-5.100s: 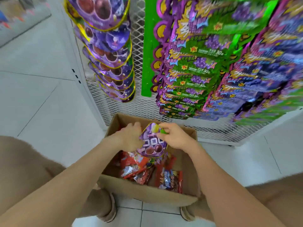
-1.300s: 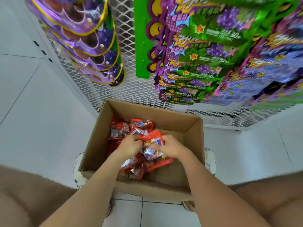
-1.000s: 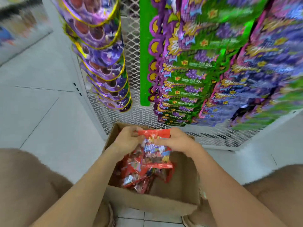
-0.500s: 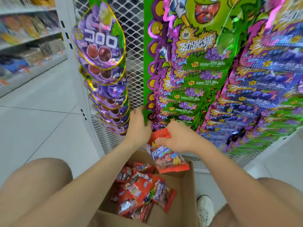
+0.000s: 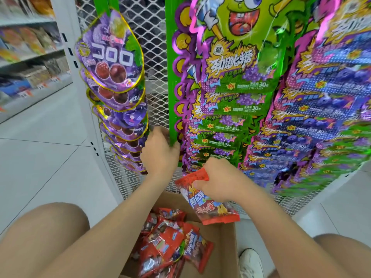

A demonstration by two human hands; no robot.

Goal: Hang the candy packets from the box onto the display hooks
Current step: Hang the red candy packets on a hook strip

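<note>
My right hand (image 5: 217,180) pinches a red candy packet (image 5: 208,203) by its top edge, holding it above the open cardboard box (image 5: 225,249). Several more red packets (image 5: 168,243) lie in the box. My left hand (image 5: 158,151) grips the lower end of a green hanging strip (image 5: 171,81) on the white mesh display panel (image 5: 150,49). Purple grape packets (image 5: 112,63) hang in a column left of the strip. Green and purple packets (image 5: 230,85) hang right of it.
Blue and purple packets (image 5: 329,93) crowd the rack's right side. A white upright post (image 5: 88,93) edges the rack on the left, with tiled floor (image 5: 44,149) and stocked shelves (image 5: 26,57) beyond. My knees and a white shoe (image 5: 251,261) flank the box.
Both hands lifted a red packet out of the box up toward the rack. My left hand let go of the packet and took hold of the green strip. The view tilted upward.
</note>
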